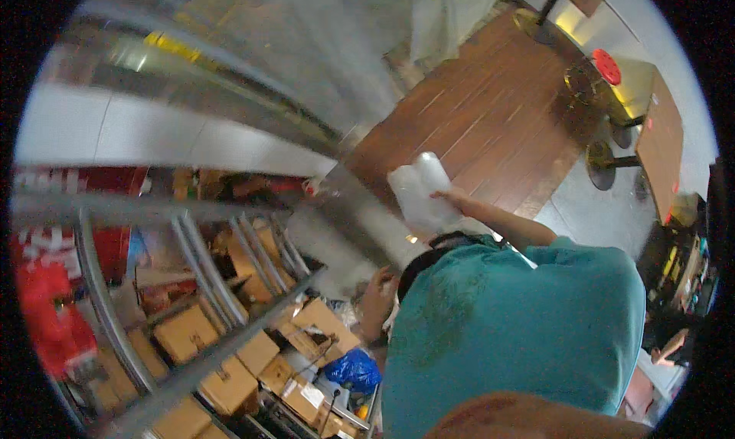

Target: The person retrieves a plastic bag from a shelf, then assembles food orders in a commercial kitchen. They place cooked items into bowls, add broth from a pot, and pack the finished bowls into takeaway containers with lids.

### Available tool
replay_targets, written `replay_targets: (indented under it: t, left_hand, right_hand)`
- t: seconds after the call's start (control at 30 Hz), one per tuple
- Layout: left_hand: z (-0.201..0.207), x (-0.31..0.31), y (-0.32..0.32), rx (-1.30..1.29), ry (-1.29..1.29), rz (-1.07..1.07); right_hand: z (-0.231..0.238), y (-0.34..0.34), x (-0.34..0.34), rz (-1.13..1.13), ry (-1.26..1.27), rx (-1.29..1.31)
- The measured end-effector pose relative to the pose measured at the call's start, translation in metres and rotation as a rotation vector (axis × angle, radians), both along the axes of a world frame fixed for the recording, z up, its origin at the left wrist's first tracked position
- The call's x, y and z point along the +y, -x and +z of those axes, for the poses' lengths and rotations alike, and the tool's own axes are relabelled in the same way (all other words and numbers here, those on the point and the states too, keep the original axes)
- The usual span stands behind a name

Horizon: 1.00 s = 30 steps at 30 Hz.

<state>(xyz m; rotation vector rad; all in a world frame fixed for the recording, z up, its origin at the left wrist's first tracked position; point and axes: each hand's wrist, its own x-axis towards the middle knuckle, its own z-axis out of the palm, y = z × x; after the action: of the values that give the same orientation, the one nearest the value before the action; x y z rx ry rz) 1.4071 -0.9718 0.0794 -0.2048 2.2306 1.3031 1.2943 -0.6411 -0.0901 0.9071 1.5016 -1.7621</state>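
Neither of my hands shows. A blurred bare limb, seemingly a forearm, crosses the lower edge with no hand visible on it. Just beyond it a co-worker in a teal shirt bends away from me, a stained patch on the back. One of the co-worker's hands holds a pair of white rounded objects, perhaps wrapped rolls or stacked cups; blur hides their kind. The co-worker's other hand hangs near the metal rail, and what it touches cannot be made out.
At left runs a metal railing, with cardboard boxes and a blue plastic bag beyond it. Brown plank flooring lies ahead. Right of it stand a tipped wooden table and a red round stool. Another person's hand shows far right.
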Motion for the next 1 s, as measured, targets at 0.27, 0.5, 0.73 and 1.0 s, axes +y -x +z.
replay_targets:
  t: [0.27,0.5,0.73,1.0]
  left_hand:
    - [0.031,0.240,0.399,0.558,-0.293,-0.543]
    - [0.045,0.202,0.814,0.955,0.287,-0.165]
    - [-0.034,0.268,1.011,0.685,0.066,-0.166]
    - [-0.071,0.482,1.311,0.301,-0.534,-0.106]
  right_hand:
    - [0.057,0.331,0.188,0.344,-0.807,0.392]
    - [0.081,0.652,0.350,0.236,-0.982,0.243]
    - [0.111,0.770,0.498,-0.787,-0.809,0.457]
    - [0.076,1.125,0.434,-0.135,-0.455,0.751]
